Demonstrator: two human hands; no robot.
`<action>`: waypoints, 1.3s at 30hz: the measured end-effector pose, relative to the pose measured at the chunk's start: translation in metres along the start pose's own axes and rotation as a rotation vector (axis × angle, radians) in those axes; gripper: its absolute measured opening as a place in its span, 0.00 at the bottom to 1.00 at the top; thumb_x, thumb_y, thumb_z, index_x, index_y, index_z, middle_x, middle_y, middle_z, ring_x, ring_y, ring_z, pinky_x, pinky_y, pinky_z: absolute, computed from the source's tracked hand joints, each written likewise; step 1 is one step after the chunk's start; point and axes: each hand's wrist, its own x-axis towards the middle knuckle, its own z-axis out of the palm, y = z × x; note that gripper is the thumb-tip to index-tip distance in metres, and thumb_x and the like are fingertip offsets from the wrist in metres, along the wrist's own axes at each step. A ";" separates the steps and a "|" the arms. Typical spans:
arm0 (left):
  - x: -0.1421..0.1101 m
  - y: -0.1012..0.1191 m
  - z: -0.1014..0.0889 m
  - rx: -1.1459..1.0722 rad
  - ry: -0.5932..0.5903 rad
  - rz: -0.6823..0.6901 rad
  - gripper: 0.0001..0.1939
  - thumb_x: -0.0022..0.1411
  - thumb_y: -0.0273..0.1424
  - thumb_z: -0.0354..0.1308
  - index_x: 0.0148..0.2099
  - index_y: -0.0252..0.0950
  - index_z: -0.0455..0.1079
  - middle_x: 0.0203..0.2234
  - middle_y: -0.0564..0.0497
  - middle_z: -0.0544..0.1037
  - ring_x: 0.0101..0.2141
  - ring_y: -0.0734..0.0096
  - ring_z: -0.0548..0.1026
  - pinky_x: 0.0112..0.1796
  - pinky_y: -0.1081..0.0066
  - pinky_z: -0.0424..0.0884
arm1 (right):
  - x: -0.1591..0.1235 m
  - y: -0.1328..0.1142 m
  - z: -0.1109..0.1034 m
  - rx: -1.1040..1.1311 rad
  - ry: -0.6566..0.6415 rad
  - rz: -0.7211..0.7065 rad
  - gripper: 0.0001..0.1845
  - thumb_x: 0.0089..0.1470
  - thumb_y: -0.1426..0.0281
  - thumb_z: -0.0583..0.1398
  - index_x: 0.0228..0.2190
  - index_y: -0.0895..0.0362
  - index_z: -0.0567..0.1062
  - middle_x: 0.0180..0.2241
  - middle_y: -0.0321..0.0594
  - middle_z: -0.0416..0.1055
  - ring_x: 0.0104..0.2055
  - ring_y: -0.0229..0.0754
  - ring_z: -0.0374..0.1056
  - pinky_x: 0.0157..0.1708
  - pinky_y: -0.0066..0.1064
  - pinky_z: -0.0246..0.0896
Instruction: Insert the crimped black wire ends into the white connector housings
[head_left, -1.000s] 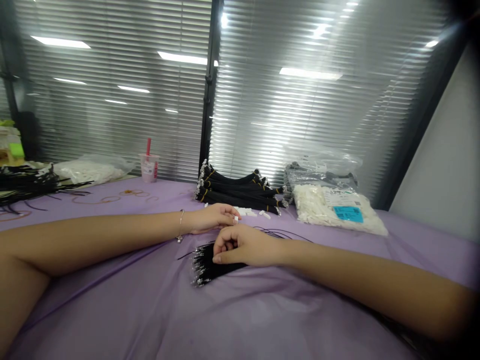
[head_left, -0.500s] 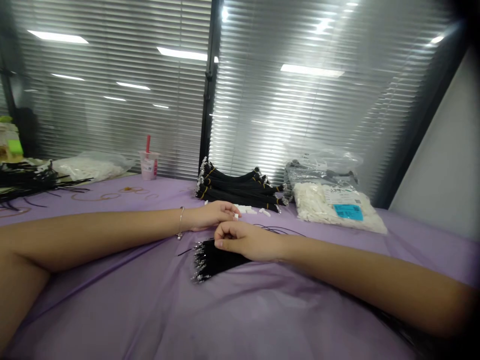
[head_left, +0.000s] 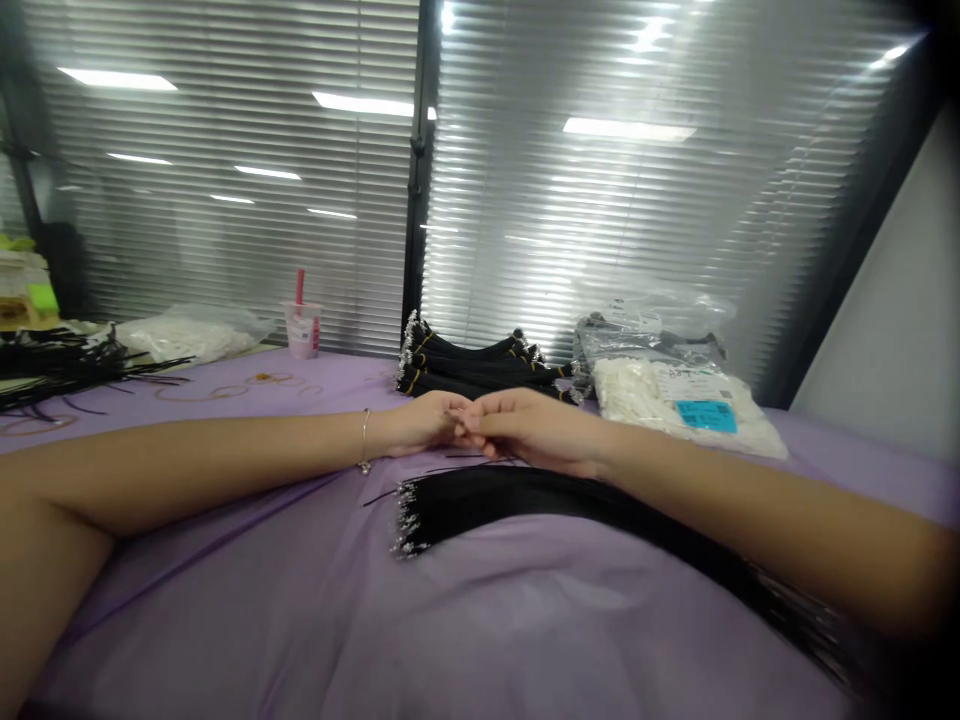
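Observation:
My left hand (head_left: 429,421) rests on the purple cloth with its fingers closed, meeting the fingertips of my right hand (head_left: 525,425). Both hands pinch at the same spot, and whatever lies between the fingers is too small and covered to make out. Just in front of them lies a long bundle of black cords (head_left: 517,495) with silvery metal clasps (head_left: 407,520) at its left end. The bundle runs to the right under my right forearm. One thin loose cord (head_left: 381,497) sticks out to the left of the clasps.
Behind my hands is a stack of tied black cord bundles (head_left: 480,368). Bags of white pieces (head_left: 637,395) stand at the right; another plastic bag (head_left: 195,335) lies at the left. A cup with a red straw (head_left: 302,332) stands near the window blinds, with black strands (head_left: 67,365) further left.
My right hand has moved up and away from the cord bundle to meet my left hand's fingers. The bundle shows more fully, and the white pieces behind are now covered by my hand.

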 end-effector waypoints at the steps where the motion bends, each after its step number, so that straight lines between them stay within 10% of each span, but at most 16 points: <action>1: -0.001 0.003 0.001 -0.012 0.023 0.013 0.13 0.47 0.27 0.64 0.35 0.29 0.67 0.27 0.49 0.75 0.30 0.74 0.75 0.37 0.72 0.70 | -0.001 -0.004 -0.007 0.009 0.029 -0.018 0.07 0.49 0.69 0.58 0.25 0.61 0.68 0.24 0.34 0.63 0.24 0.30 0.57 0.28 0.26 0.53; 10: -0.046 0.033 0.034 -0.040 0.157 -0.047 0.12 0.56 0.27 0.58 0.43 0.31 0.65 0.31 0.51 0.73 0.31 0.77 0.75 0.41 0.72 0.69 | -0.024 -0.001 -0.021 -0.160 0.338 -0.098 0.08 0.48 0.67 0.59 0.23 0.60 0.70 0.17 0.30 0.57 0.20 0.29 0.50 0.22 0.26 0.44; 20: -0.050 0.011 0.035 0.011 0.005 -0.092 0.15 0.52 0.29 0.63 0.41 0.33 0.64 0.33 0.51 0.73 0.32 0.77 0.74 0.34 0.76 0.67 | -0.030 0.048 -0.002 -0.188 0.356 -0.048 0.10 0.48 0.66 0.57 0.21 0.58 0.66 0.17 0.29 0.55 0.20 0.30 0.48 0.21 0.25 0.43; 39: -0.049 0.009 0.033 0.034 0.000 -0.047 0.13 0.53 0.28 0.62 0.39 0.31 0.63 0.33 0.49 0.74 0.31 0.76 0.75 0.31 0.77 0.69 | -0.030 0.050 -0.004 -0.219 0.413 -0.052 0.09 0.47 0.68 0.54 0.19 0.57 0.63 0.13 0.27 0.50 0.17 0.29 0.46 0.18 0.24 0.41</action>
